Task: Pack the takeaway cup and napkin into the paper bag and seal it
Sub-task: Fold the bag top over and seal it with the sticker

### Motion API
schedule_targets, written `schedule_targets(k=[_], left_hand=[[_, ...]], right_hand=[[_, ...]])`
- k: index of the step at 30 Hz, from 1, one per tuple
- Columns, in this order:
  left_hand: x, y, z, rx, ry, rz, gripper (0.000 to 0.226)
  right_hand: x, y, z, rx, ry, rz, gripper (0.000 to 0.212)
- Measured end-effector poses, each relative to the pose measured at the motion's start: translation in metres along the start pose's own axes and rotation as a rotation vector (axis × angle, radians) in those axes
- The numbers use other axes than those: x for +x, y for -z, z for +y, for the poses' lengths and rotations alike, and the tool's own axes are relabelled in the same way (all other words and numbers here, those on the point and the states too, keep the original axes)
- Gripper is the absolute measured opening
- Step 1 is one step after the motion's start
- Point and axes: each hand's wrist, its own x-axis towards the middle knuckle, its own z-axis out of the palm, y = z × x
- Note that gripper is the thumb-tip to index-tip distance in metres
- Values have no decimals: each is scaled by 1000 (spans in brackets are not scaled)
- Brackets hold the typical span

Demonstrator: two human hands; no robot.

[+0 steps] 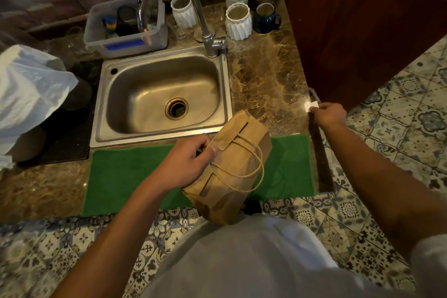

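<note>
Seen from the head camera, the left hand (pixel 187 159) closes its fingers (pixel 210 150) on the folded top of a brown paper bag with twine handles (pixel 232 167), which tilts over the green mat (pixel 125 176) on the marbled brown counter (pixel 263 75). The right hand (pixel 330 115) pinches a small white sticker (pixel 312 105) at the counter's edge, well apart from the bag, near the steel sink (pixel 159 97).
</note>
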Motion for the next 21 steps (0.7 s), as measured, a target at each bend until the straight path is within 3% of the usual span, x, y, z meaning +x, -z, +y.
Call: schedule_targets(k=[7, 12, 17, 21], left_hand=[[-1, -2, -4, -33, 4, 10, 30], [-4, 8, -8, -122, -6, 21, 30], [-7, 4, -3, -267, -3, 58, 31], [-6, -12, 7, -377, 34, 106, 27]], right_hand=[[5, -3, 3, -116, 39, 116, 16], [-1, -2, -7, -116, 98, 211, 19], [-48, 8, -42, 288, 175, 103, 20], [-134, 37, -89, 719, 241, -89, 12]])
